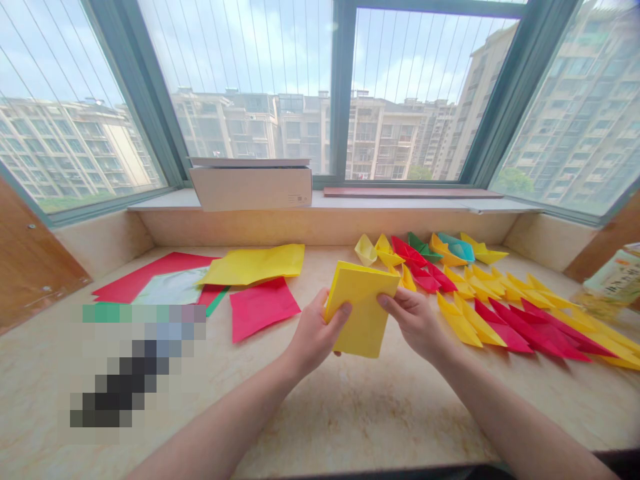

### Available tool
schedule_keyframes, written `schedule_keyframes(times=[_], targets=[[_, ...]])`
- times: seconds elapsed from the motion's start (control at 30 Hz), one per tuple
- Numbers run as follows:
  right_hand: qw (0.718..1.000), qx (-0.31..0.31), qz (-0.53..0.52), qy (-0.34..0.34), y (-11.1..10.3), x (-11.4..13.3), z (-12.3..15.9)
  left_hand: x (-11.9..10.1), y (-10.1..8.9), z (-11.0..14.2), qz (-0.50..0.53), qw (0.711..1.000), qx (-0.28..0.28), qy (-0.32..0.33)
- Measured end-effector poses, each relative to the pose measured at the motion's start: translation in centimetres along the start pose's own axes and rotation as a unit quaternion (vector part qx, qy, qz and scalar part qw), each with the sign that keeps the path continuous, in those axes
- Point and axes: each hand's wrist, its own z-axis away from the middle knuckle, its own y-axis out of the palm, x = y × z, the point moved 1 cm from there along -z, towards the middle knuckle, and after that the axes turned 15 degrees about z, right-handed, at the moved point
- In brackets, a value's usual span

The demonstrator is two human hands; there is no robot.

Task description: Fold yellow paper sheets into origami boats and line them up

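Observation:
A folded sheet of yellow paper (364, 310) is held up above the middle of the counter, its layers showing at the left and top edges. My left hand (323, 327) grips its left side, thumb on the near face and fingers behind. At the upper right corner, my right hand (407, 313) pinches the paper between thumb and fingers. Just right of my hands stand rows of folded paper boats, among them yellow boats (463, 320) and red boats (537, 330). Left of my hands lies a red paper square (263, 310).
Yellow sheets (255, 265) and a large red sheet (150, 277) lie at the left. A white box (253, 187) sits on the window ledge. A clear container (613, 277) stands at the far right. Part of the left counter is blurred out.

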Motion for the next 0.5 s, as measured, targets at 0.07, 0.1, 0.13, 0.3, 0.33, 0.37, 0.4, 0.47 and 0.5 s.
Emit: schedule_keyframes(times=[0.07, 0.1, 0.13, 0.3, 0.33, 0.37, 0.4, 0.47, 0.5], targets=[[1.000, 0.004, -0.003, 0.003, 0.11, 0.06, 0.10, 0.10, -0.04, -0.05, -0.013, 1.000, 0.003, 0.002], [1.000, 0.004, -0.006, 0.004, 0.13, 0.06, 0.15, 0.18, -0.08, -0.07, -0.020, 1.000, 0.008, 0.007], [1.000, 0.004, -0.011, 0.006, 0.14, 0.04, 0.20, 0.27, -0.11, -0.06, -0.025, 1.000, 0.015, 0.011], [0.997, 0.005, -0.069, 0.047, 0.05, -0.23, 0.53, 0.68, 0.19, 0.41, -0.060, 0.995, 0.076, 0.007], [0.995, 0.015, -0.078, 0.058, 0.05, -0.26, 0.57, 0.75, 0.29, 0.50, -0.069, 0.994, 0.085, 0.003], [0.994, 0.026, -0.083, 0.067, 0.06, -0.26, 0.59, 0.81, 0.37, 0.56, -0.076, 0.993, 0.091, -0.001], [0.993, 0.036, -0.084, 0.073, 0.11, -0.23, 0.60, 0.85, 0.42, 0.57, -0.080, 0.993, 0.092, -0.005], [0.993, 0.036, -0.080, 0.074, 0.28, -0.17, 0.55, 0.94, 0.47, 0.50, -0.083, 0.992, 0.090, -0.010], [0.994, 0.026, -0.077, 0.071, 0.40, -0.16, 0.51, 0.97, 0.47, 0.45, -0.085, 0.992, 0.089, -0.011]])
